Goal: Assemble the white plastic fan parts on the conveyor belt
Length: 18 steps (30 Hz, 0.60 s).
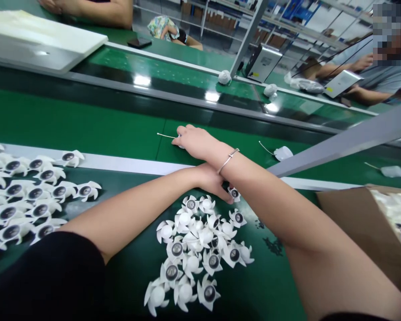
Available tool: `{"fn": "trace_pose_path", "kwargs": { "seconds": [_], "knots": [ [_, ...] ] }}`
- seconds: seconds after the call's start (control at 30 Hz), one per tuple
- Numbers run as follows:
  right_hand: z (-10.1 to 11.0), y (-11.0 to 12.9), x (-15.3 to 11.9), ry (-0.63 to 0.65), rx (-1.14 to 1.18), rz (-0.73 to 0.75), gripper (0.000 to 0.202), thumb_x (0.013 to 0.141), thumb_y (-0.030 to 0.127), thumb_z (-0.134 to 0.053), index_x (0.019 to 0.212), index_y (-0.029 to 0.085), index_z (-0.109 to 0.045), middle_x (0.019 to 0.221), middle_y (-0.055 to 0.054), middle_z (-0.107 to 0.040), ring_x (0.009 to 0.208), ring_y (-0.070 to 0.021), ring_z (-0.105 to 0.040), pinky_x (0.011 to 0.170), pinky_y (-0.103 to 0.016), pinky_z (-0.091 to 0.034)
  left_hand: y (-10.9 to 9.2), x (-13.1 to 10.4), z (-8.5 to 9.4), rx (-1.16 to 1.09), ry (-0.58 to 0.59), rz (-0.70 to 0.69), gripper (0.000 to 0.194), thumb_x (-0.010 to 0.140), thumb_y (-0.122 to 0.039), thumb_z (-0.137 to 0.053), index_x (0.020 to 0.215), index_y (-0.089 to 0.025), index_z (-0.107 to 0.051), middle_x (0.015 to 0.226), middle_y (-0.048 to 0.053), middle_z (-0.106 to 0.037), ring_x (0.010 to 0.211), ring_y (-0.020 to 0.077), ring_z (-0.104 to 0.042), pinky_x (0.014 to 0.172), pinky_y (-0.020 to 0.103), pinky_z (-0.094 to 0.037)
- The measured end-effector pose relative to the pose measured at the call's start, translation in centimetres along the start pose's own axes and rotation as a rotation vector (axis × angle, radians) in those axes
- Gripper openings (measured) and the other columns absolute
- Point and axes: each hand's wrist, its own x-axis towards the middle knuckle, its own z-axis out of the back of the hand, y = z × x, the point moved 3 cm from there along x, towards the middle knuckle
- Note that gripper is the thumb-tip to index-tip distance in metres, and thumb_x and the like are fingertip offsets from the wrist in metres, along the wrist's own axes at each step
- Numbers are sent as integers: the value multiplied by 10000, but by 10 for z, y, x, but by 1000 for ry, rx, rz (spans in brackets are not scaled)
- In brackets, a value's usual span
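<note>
My right hand (194,141), with a bracelet at its wrist, reaches over the green belt (133,129). Its fingers are closed round a small white part (181,143), mostly hidden, with a thin white wire sticking out to the left. Beneath the right forearm, my left hand (215,182) crosses to the right, its fingers closed at a white fan wheel (234,193) partly covered by the arm. A loose pile of white fan wheels (194,240) lies just below the hands, some showing dark round centres.
More fan wheels (16,191) stand in rows at left. A cardboard box (350,218) of white parts is at right. White wired parts (283,154) lie on the belt. A slanted metal post (341,133) crosses the right side. Other people sit beyond.
</note>
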Motion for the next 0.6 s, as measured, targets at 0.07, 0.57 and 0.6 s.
{"fn": "trace_pose_path", "kwargs": {
  "seconds": [0.07, 0.57, 0.6],
  "knots": [
    [10, -4, -21, -80, 48, -48, 308, 829, 72, -617, 1122, 165, -645, 1145, -139, -595, 911, -254, -579, 725, -344, -460, -2, 0, 1, -57, -9, -33, 592, 644, -492, -821, 1147, -217, -674, 1097, 42, -705, 1041, 263, -627, 916, 332, -473],
    [-51, 4, -253, -675, 743, -433, 149, 810, 233, -777, 937, 246, -700, 1191, -71, -663, 1110, -259, -639, 976, -455, -520, 9, 14, 10, -497, -158, 79, 387, 890, -507, -588, 1060, -183, -712, 966, 28, -707, 759, 106, -589, 718, 240, -443],
    [-51, 6, -251, -664, 704, -404, 146, 819, 221, -768, 951, 247, -714, 1216, -72, -659, 1107, -253, -644, 969, -446, -530, 8, 14, 9, -493, -145, 78, 412, 859, -528, -625, 1070, -184, -707, 979, 28, -702, 731, 98, -573, 694, 235, -434]
  ]
}}
